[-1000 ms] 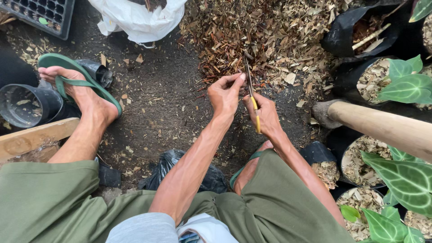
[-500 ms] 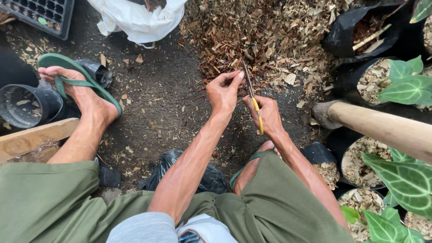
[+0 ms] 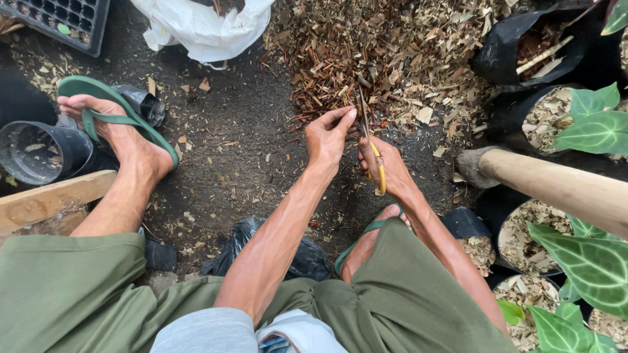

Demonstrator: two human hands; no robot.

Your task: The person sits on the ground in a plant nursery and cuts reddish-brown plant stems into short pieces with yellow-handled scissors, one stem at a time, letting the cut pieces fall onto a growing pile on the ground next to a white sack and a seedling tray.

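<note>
My right hand (image 3: 386,163) grips yellow-handled scissors (image 3: 369,140), blades pointing away toward a heap of dry brown leaf and bark chips (image 3: 386,52). My left hand (image 3: 329,134) sits just left of the blades, fingers pinched on a thin dry stem held against them. Both hands hover over dark soil between my knees. My green shorts and forearms fill the lower part of the view.
My left foot in a green sandal (image 3: 114,121) rests beside a black pot (image 3: 42,153) and a wooden plank (image 3: 46,199). A white bag (image 3: 203,29) and seed tray (image 3: 55,19) lie at the top. A wooden handle (image 3: 556,189) and potted green-leaved plants (image 3: 589,124) stand right.
The hands and scissors stay in almost the same spot; the left fingers shift slightly on the stem near the blades.
</note>
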